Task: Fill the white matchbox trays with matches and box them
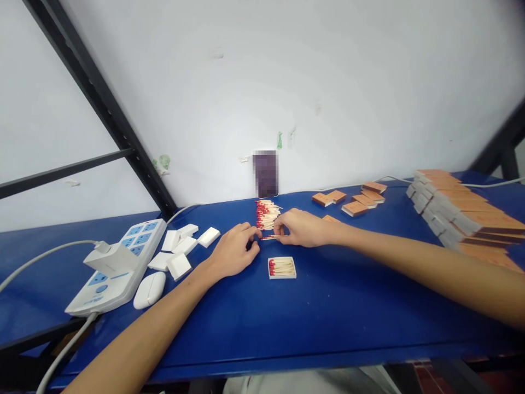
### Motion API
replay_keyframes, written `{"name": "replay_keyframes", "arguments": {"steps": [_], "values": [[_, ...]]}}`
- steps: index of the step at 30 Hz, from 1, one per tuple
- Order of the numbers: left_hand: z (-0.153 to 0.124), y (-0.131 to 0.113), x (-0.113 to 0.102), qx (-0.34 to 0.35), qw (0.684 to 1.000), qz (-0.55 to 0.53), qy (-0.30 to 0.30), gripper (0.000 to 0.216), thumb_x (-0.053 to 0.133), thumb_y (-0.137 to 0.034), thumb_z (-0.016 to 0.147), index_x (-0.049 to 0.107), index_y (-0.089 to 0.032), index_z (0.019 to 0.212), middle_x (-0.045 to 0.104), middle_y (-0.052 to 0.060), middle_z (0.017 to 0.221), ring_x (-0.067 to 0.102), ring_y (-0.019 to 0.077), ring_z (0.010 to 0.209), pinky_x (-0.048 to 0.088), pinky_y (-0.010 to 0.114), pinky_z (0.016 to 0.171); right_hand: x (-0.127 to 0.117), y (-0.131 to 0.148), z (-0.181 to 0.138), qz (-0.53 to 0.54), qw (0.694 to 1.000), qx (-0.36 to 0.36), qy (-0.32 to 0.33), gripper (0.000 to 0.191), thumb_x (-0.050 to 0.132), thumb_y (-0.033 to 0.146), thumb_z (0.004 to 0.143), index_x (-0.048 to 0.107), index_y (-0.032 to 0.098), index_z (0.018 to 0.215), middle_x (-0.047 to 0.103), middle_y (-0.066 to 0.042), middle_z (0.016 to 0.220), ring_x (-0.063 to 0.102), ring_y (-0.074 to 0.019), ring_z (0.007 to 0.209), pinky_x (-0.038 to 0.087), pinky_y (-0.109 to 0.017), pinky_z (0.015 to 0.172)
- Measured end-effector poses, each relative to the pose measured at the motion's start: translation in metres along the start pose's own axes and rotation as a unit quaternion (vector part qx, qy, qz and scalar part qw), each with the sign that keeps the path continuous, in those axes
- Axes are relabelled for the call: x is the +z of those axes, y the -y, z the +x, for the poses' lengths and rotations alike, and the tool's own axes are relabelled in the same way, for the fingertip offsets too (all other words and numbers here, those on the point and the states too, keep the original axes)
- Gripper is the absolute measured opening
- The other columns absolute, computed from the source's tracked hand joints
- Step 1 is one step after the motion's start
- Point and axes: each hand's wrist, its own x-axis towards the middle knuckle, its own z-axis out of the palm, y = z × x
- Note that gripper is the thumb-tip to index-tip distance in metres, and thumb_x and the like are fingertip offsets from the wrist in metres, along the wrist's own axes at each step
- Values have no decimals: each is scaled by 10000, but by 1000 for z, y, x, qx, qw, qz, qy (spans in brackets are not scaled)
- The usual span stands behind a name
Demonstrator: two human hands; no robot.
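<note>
A pile of red-headed matches (267, 214) lies on the blue table in front of the wall. My right hand (302, 227) is closed in a pinch at the pile's near edge, on the pale ends of a few matches (268, 237). Their red heads point left, toward my left hand (234, 250). That hand rests on the table with its fingers bent and the thumb apart from the index finger, and nothing shows between them. Nearer to me sits a white matchbox tray (282, 277) with matches in it, heads to the left. Neither hand touches the tray.
Several white matchbox trays (185, 246) lie at left, beside a power strip (123, 268) and a white earbud case (150, 290). Orange matchbox covers (356, 209) are scattered at right, near a large stack of matchboxes (471, 210). A pixelated dark rectangle (266, 174) stands against the wall.
</note>
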Motion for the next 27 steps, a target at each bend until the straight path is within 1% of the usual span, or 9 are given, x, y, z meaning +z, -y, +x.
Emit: {"name": "replay_keyframes", "arguments": {"steps": [4, 9, 14, 18, 22, 27], "values": [[-1, -3, -1, 8, 1000, -13, 10, 196, 508, -285, 884, 619, -210, 1027, 599, 26, 871, 552, 192, 829, 440, 334, 762, 0, 0, 0, 15, 1000, -12, 6, 84, 587, 200, 782, 666, 175, 773, 704, -3, 767, 594, -116, 660, 404, -232, 665], [0, -2, -1, 27, 999, -33, 10, 225, 486, -362, 940, 639, -202, 978, 606, 23, 838, 543, 181, 796, 426, 321, 748, -1, -1, 2, 64, 997, -23, 21, 111, 577, 207, 783, 678, 162, 770, 703, -7, 746, 612, -118, 667, 425, -228, 669], [1, -1, -2, 34, 999, -40, 14, 284, 424, -353, 984, 659, -196, 952, 621, 35, 848, 540, 174, 797, 409, 305, 741, -1, -3, 3, 94, 995, -33, 28, 127, 581, 201, 769, 698, 154, 780, 707, -6, 750, 613, -116, 668, 427, -214, 630], [1, -1, -1, 36, 998, -44, 9, 279, 448, -360, 979, 667, -193, 933, 622, 34, 834, 533, 172, 786, 397, 297, 716, -1, -8, 4, 95, 994, -51, 29, 138, 586, 230, 785, 707, 164, 794, 713, -1, 759, 610, -116, 664, 423, -212, 622], [1, 0, 0, 40, 998, -44, 4, 258, 471, -351, 968, 666, -191, 911, 612, 27, 801, 521, 166, 756, 388, 292, 696, -6, -7, 4, 85, 994, -63, 26, 128, 600, 228, 785, 712, 167, 791, 713, 2, 754, 611, -115, 661, 418, -211, 626], [2, 0, 1, 37, 998, -52, -2, 238, 496, -334, 954, 666, -187, 874, 609, 22, 792, 523, 159, 747, 386, 284, 683, -9, -1, 2, 79, 995, -53, 14, 117, 609, 226, 792, 709, 166, 779, 710, -1, 747, 602, -113, 654, 406, -213, 618]]}}
